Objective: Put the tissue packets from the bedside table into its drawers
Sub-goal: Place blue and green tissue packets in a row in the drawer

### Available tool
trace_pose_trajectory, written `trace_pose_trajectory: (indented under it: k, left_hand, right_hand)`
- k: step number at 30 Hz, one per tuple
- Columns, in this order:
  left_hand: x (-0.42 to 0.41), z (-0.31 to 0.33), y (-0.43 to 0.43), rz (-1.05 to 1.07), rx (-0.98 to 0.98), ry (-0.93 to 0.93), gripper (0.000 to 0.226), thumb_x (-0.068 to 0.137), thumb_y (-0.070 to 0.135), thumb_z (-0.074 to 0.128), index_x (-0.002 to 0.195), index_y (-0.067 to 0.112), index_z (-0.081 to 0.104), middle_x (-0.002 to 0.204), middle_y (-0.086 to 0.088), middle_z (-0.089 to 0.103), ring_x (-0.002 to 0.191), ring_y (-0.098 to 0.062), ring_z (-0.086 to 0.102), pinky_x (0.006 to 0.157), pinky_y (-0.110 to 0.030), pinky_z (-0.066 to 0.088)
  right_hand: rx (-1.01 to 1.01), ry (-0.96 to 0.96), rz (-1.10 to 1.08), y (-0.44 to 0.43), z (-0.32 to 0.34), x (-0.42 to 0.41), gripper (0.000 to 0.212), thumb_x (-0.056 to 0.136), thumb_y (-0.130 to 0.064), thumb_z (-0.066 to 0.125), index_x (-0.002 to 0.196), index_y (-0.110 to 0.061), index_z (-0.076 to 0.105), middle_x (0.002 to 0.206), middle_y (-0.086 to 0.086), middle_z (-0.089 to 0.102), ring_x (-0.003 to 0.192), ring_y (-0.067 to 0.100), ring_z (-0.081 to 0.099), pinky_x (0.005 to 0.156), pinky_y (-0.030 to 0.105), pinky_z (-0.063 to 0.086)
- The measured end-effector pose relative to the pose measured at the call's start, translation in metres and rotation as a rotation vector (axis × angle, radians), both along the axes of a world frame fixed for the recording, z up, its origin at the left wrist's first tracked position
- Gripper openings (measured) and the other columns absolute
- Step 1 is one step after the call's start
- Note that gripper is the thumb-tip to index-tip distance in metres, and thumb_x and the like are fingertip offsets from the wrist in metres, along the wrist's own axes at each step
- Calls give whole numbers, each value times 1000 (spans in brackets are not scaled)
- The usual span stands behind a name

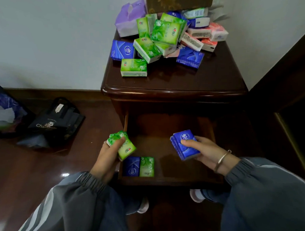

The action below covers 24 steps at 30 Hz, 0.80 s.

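- While the drawer (pixel 169 180) of the bedside table (pixel 173 82) stands open, the left hand (pixel 106 158) grips green tissue packets (pixel 127 148) over its left edge
- right hand (pixel 206 151) clasps blue tissue packets (pixel 185 149) above the drawer
- a blue packet (pixel 131 166) and a green packet (pixel 147 167) lie side by side inside
- a mixed heap of packets (pixel 161 37) sits on the tabletop

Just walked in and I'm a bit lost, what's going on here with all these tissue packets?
A person is clearing tissue packets off the bedside table into its open drawer. The left hand grips green packets and the right hand grips blue packets, both at the drawer. One blue packet and one green packet already lie side by side in its front left corner. A mixed pile is left on the tabletop.
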State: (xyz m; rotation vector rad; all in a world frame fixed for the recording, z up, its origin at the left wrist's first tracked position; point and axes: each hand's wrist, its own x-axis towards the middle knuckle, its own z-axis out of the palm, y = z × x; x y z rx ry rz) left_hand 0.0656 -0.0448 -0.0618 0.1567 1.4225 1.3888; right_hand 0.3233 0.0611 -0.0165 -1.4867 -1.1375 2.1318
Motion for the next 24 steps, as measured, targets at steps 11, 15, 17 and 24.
trace_pose_trajectory:
  k: [11, 15, 17, 24]
  left_hand:
    - [45, -24, 31, -491, -211, 280, 51, 76, 27, 80, 116, 10, 54, 103, -8, 71, 89, -23, 72, 78, -40, 60]
    - [82, -42, 54, -662, -247, 476, 62, 78, 26, 79, 127, 13, 44, 111, -6, 65, 90, -17, 67, 65, -27, 56]
    - [95, -54, 60, -759, -256, 553, 64, 80, 25, 76, 131, 14, 39, 117, -11, 62, 98, -25, 66, 74, -37, 58]
    - [113, -72, 72, -1276, -275, 1023, 63, 86, 44, 66, 136, 15, 41, 130, -12, 58, 116, -28, 57, 86, -30, 43]
  right_hand:
    - [-113, -164, -295, 17, -44, 21, 30, 74, -29, 75, 95, -11, 64, 81, 6, 71, 75, 18, 66, 64, 28, 50]
    - [-59, -128, -358, 25, -36, 30, 21, 78, -26, 73, 90, -13, 63, 80, 5, 70, 73, 17, 65, 68, 28, 52]
    - [-17, -107, -378, 29, -31, 36, 18, 80, -26, 71, 90, -15, 63, 79, 3, 70, 72, 15, 66, 67, 27, 52]
    - [105, -120, -386, 31, -22, 44, 30, 79, -31, 71, 103, -18, 58, 91, 2, 69, 78, 13, 66, 63, 23, 50]
